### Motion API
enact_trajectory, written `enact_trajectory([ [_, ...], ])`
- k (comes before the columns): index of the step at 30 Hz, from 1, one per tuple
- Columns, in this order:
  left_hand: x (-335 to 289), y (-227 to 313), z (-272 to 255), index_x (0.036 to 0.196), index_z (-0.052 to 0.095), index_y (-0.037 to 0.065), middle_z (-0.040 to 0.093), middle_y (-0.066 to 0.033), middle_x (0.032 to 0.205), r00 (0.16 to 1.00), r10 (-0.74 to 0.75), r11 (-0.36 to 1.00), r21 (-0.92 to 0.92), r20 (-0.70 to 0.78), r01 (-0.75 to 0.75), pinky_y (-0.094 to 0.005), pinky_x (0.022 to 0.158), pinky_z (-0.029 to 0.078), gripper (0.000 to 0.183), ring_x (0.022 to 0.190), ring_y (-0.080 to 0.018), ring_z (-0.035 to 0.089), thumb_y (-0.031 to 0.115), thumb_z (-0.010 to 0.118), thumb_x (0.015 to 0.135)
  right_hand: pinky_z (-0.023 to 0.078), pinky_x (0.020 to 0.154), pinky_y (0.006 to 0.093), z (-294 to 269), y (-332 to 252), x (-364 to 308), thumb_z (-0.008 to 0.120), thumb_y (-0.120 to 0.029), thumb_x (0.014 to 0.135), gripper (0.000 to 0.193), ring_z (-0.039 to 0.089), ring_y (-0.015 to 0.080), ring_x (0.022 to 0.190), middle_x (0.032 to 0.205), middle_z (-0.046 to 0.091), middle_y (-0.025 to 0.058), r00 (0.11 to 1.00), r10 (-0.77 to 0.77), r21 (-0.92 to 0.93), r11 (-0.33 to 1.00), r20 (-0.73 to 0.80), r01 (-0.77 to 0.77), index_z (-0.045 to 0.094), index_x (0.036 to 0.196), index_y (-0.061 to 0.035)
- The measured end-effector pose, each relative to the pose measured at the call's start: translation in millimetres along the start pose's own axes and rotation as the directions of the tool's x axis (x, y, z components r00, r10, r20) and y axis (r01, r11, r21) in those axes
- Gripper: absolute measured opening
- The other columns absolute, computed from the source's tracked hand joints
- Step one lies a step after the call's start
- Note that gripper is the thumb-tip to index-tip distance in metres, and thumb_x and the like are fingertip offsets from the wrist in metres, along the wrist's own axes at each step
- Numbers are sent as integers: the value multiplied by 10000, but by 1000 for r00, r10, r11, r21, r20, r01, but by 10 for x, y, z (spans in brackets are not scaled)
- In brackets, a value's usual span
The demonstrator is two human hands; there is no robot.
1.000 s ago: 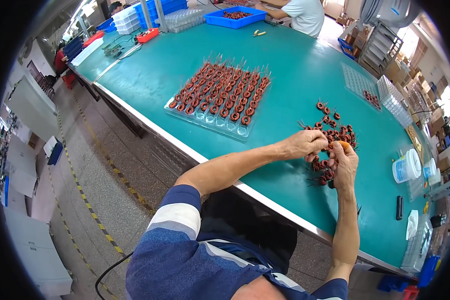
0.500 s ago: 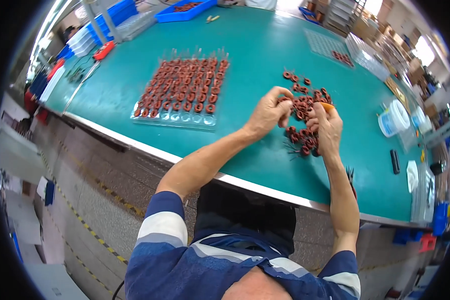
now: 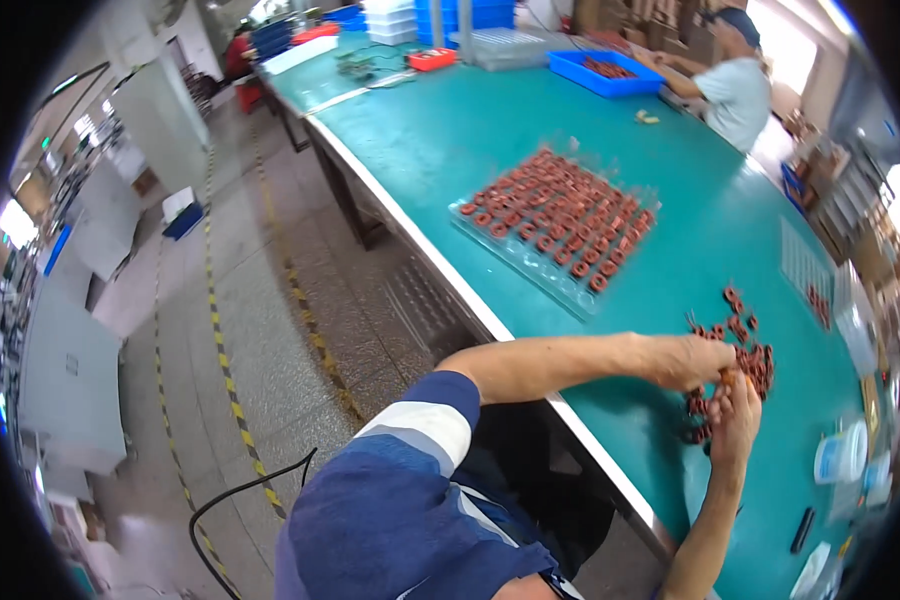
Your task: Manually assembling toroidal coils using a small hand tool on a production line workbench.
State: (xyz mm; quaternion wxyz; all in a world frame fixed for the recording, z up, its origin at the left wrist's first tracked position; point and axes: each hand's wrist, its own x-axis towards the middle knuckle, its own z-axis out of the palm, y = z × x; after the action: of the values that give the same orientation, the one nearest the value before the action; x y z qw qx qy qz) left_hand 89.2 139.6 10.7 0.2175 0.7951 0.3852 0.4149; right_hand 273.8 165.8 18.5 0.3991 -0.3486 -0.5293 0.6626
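Observation:
Small red-brown ring-shaped wire coils (image 3: 760,362) lie in a loose pile on the green table. My left hand (image 3: 692,362) is closed at the pile's near side, its fingertips pressed together; what they hold, if anything, is hidden. Just below it, my right hand (image 3: 735,415) grips a small orange object (image 3: 728,378), whose kind I cannot make out. The two hands nearly touch. Farther left, a clear plastic tray (image 3: 530,264) carries rows of upright coils (image 3: 570,215) with thin wire ends pointing up.
A blue bin (image 3: 610,80) of coils stands at the far side, where another person (image 3: 735,85) works. To the right are a clear tray (image 3: 805,262), a white tub (image 3: 842,452) and a black cylindrical object (image 3: 802,530). The table's white edge (image 3: 420,240) runs diagonally.
The view has swung left, so the table and tray appear farther right and another person has come into sight. My two hands have come closer together over the coil pile.

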Motion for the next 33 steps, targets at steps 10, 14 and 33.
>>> enact_trajectory([
  [10,-102,-10,-86,1018,535,-15,588,-209,959,990,47,998,24,136,-50,-441,804,457,255,945,-380,579,146,626,841,300,368,182,-113,60,18,592,-213,936,175,420,43,437,604,501,-21,1000,13,-107,994,11,-11,586,900,-42],
  [14,-13,-15,-137,1116,587,34,620,-191,1017,956,-30,999,41,292,19,-403,821,497,281,980,-365,592,67,607,837,285,419,195,85,-82,37,627,-251,891,224,374,32,465,570,397,-68,996,81,-214,974,24,-74,585,835,-38],
  [33,-122,138,86,1104,426,10,559,-81,886,987,-151,596,-802,-55,46,-272,657,499,234,726,-142,597,167,536,969,373,432,195,160,-150,-64,664,-212,863,200,496,53,483,589,554,-8,970,-238,-96,968,-60,231,631,807,-22],
])
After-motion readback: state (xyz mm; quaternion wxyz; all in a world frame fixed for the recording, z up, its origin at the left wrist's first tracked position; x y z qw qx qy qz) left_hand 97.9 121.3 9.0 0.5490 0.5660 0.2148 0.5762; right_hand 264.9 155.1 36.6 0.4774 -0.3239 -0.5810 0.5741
